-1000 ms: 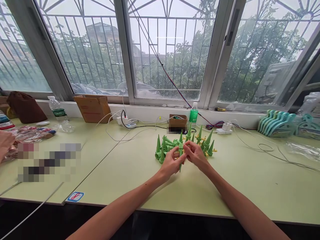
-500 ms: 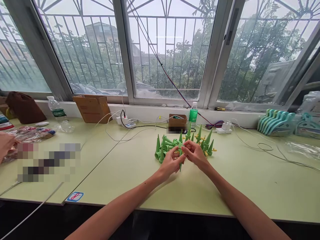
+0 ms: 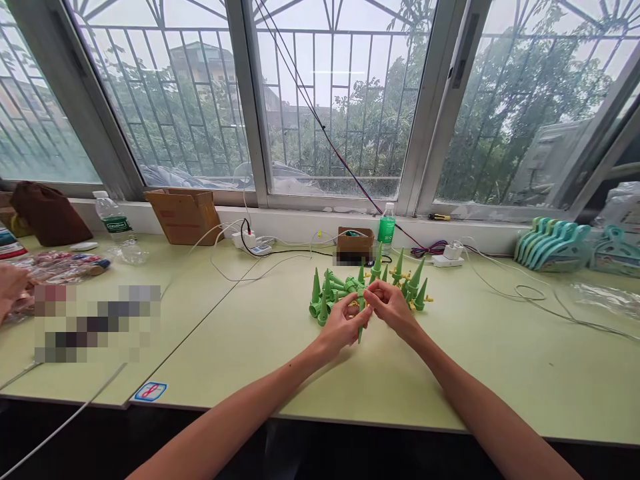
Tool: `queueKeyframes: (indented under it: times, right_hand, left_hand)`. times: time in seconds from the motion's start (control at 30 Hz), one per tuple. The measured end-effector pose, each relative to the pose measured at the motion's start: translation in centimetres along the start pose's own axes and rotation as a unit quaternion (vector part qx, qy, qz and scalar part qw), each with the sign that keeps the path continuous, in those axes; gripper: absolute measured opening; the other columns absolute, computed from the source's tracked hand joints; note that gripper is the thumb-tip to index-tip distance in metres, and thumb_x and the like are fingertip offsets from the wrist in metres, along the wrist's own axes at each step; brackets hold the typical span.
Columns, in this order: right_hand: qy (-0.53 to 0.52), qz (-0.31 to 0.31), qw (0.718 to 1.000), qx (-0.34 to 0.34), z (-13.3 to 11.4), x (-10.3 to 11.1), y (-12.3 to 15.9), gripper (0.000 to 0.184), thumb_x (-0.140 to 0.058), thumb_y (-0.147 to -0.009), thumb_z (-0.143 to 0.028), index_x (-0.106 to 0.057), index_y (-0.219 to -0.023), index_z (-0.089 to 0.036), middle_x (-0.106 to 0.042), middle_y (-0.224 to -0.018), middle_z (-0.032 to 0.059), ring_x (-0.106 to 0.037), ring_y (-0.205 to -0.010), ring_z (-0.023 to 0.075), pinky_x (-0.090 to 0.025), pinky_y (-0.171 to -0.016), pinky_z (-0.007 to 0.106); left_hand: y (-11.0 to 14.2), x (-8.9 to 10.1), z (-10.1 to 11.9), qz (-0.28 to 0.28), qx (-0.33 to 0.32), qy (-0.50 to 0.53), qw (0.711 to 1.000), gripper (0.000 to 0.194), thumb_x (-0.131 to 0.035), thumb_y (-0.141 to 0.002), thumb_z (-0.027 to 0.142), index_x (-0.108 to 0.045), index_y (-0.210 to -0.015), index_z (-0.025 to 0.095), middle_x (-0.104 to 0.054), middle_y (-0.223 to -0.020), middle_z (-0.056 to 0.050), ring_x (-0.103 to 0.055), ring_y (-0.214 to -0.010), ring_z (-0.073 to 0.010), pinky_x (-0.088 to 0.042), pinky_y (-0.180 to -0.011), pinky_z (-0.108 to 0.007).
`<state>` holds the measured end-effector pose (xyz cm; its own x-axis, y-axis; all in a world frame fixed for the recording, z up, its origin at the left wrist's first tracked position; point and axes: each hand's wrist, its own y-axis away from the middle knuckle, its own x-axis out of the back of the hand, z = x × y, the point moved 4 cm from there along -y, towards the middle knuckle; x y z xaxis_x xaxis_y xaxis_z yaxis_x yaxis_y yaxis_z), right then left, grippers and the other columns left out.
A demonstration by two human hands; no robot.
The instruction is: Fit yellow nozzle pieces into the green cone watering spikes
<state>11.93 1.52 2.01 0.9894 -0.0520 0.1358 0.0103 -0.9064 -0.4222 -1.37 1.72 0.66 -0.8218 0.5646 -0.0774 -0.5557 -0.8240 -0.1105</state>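
Over the front of a pile, my left hand [image 3: 341, 325] is closed around a green plastic watering spike [image 3: 360, 335], its point aimed down toward the table. My right hand [image 3: 394, 311] pinches at the upper side of that same spike; what lies between its fingertips is too small and covered to make out. Just behind and beside both hands are several more green spikes [image 3: 413, 280], some upright on their caps, others lying down. Small yellow pieces [image 3: 429, 299] stick out from the ones on the right.
A small brown box [image 3: 355, 241] and a green-labelled bottle [image 3: 387, 227] stand behind the pile. White cables [image 3: 525, 293] run along the table [image 3: 240, 353]. Teal hangers [image 3: 555, 245] sit at the right. At far left, another person's hand [image 3: 10, 287] is near wrapped items [image 3: 65, 267].
My hands stay in nearly the same place on the spike, with only slight finger movement of the right hand. The other person's hand at far left shifts a little.
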Motion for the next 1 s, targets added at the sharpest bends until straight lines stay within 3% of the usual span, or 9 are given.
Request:
queueKeyframes:
  times: [0.3,0.5,0.63,0.87,1.0]
  right_hand:
    - [0.0,0.006,1.0,0.008,0.0,0.07,-0.08,0.036,-0.067,-0.08,-0.052,-0.052,-0.075,-0.019,-0.043,-0.05,-0.0074,-0.038,-0.042,0.0071,-0.028,-0.041,0.019]
    - [0.0,-0.004,1.0,0.007,-0.5,-0.39,0.09,0.037,-0.063,-0.082,-0.056,-0.052,-0.079,-0.021,-0.046,-0.049,-0.0076,-0.046,-0.038,0.0099,-0.034,-0.04,0.022]
    - [-0.001,0.002,1.0,0.01,-0.41,-0.37,0.01,0.038,-0.063,-0.081,-0.057,-0.052,-0.081,-0.021,-0.047,-0.05,-0.0075,-0.048,-0.038,0.0104,-0.031,-0.038,0.021]
    - [0.004,0.012,1.0,0.015,-0.21,-0.17,0.03,0.041,-0.065,-0.078,-0.06,-0.051,-0.081,-0.021,-0.049,-0.052,-0.0069,-0.046,-0.038,0.01,-0.033,-0.037,0.022]
    - [-0.006,0.008,1.0,0.014,-0.53,-0.29,0.13,0.04,-0.065,-0.077,-0.059,-0.05,-0.082,-0.022,-0.043,-0.049,-0.009,-0.047,-0.037,0.0109,-0.036,-0.037,0.022]
  left_hand:
    - [0.1,-0.01,0.24,-0.003,0.0,0.001,1.0,0.075,-0.067,-0.078,0.052,-0.044,-0.137,0.014,-0.051,-0.063,0.005,-0.031,-0.039,-0.0028,-0.025,-0.036,-0.018]
    - [0.0,-0.18,0.42,-0.053,-0.005,0.055,0.997,0.058,-0.062,-0.083,0.05,-0.05,-0.127,0.015,-0.056,-0.068,0.003,-0.034,-0.033,-0.0016,-0.023,-0.034,-0.019]
    - [-0.12,-0.33,0.54,-0.074,0.009,0.102,0.992,0.051,-0.058,-0.085,0.051,-0.054,-0.121,0.015,-0.056,-0.067,0.002,-0.038,-0.032,-0.0027,-0.022,-0.033,-0.019]
    - [-0.18,-0.45,0.62,-0.077,0.012,0.096,0.992,0.055,-0.06,-0.083,0.055,-0.054,-0.12,0.015,-0.056,-0.068,0.002,-0.038,-0.032,-0.002,-0.022,-0.033,-0.018]
    - [-0.16,-0.38,0.59,-0.08,0.01,0.095,0.992,0.053,-0.061,-0.083,0.053,-0.054,-0.12,0.015,-0.057,-0.069,0.001,-0.037,-0.033,-0.0018,-0.023,-0.033,-0.019]
